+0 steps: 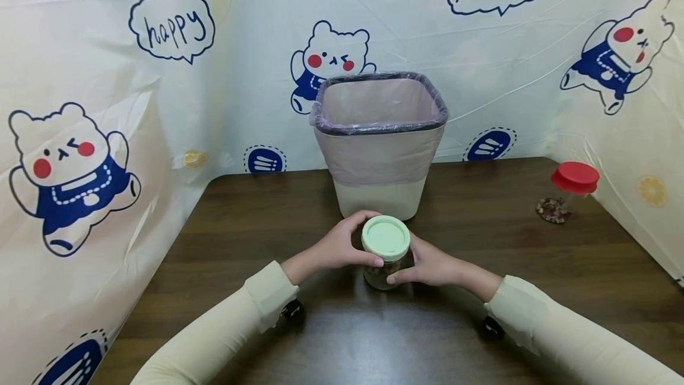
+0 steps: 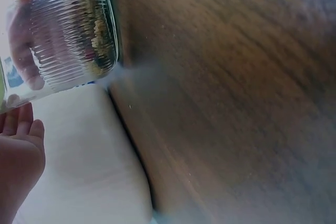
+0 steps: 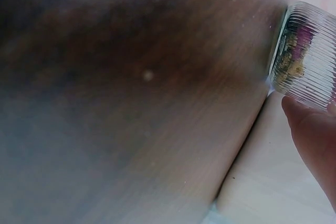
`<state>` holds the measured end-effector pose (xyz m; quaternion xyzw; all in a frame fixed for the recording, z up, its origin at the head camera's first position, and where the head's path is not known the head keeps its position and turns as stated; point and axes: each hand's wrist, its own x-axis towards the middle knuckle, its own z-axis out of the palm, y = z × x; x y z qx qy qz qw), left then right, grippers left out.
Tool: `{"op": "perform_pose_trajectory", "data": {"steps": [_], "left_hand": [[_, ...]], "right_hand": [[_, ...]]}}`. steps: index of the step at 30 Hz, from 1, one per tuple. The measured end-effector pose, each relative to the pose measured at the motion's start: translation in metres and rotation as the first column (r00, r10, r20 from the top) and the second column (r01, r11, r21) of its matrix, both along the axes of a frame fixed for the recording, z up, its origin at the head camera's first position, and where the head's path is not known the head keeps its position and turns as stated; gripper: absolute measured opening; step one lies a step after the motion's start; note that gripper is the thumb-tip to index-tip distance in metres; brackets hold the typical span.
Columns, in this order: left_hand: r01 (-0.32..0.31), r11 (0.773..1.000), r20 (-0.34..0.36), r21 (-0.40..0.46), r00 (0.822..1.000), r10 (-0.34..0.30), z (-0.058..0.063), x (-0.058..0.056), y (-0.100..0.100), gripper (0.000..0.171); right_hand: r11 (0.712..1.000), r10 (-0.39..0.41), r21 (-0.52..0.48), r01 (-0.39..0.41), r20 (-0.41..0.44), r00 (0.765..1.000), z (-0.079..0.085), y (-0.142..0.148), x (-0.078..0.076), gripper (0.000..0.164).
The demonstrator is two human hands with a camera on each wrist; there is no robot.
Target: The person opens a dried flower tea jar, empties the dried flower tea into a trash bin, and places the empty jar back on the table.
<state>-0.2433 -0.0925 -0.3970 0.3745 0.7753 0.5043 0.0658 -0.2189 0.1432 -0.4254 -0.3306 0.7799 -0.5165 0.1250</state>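
A ribbed glass jar [image 1: 380, 278] with a pale green lid [image 1: 386, 237] is upright between my hands, its base right at the table top. Dried bits in brown, yellow and dark pink fill its lower part [image 2: 97, 35]. My left hand [image 1: 342, 243] holds the jar's upper left side near the lid, thumb in front and fingers reaching behind. From the right, my right hand [image 1: 434, 263] grips the glass lower down, its thumb across the front. Much of the right hand's fingers is hidden by the jar in the head view, but they show through the glass in the left wrist view.
A pale waste bin [image 1: 382, 162] lined with a thin purplish bag stands right behind the jar. At the right of the dark wooden table [image 1: 240, 212], a clear jar with a red lid [image 1: 574, 177] lies tilted, holding dried bits. A printed cloth [image 1: 240, 76] hangs around the table.
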Motion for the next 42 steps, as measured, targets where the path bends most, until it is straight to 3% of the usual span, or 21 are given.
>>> {"op": "perform_pose_trajectory", "data": {"steps": [9, 19, 24, 31, 38, 42], "left_hand": [[-0.062, 0.998, -0.035, -0.001, 0.997, 0.062, -0.001, 0.006, 0.002, 0.070], [-0.187, 0.982, -0.066, 0.037, 0.980, 0.189, -0.006, 0.020, 0.007, 0.070], [-0.254, 0.966, -0.063, 0.050, 0.964, 0.257, -0.006, 0.029, 0.013, 0.070], [-0.364, 0.930, -0.042, 0.049, 0.930, 0.366, -0.008, 0.041, 0.020, 0.074], [-0.431, 0.902, -0.006, 0.032, 0.902, 0.431, -0.006, 0.049, 0.027, 0.082], [-0.446, 0.895, 0.002, 0.028, 0.895, 0.446, -0.006, 0.050, 0.028, 0.084]], "right_hand": [[1.000, 0.004, 0.001, -0.004, 0.003, 1.000, 0.000, 0.001, -0.001, 0.092], [1.000, 0.004, 0.007, -0.004, -0.004, 1.000, 0.000, 0.000, -0.001, 0.092], [1.000, -0.001, 0.012, 0.001, -0.006, 1.000, -0.001, 0.001, -0.002, 0.092], [1.000, 0.002, 0.000, -0.002, -0.011, 1.000, 0.000, 0.000, -0.002, 0.092], [0.999, 0.026, -0.030, -0.026, 0.005, 1.000, -0.001, 0.000, -0.002, 0.090], [0.999, 0.028, -0.032, -0.027, 0.008, 1.000, -0.001, 0.000, -0.002, 0.089]]}}
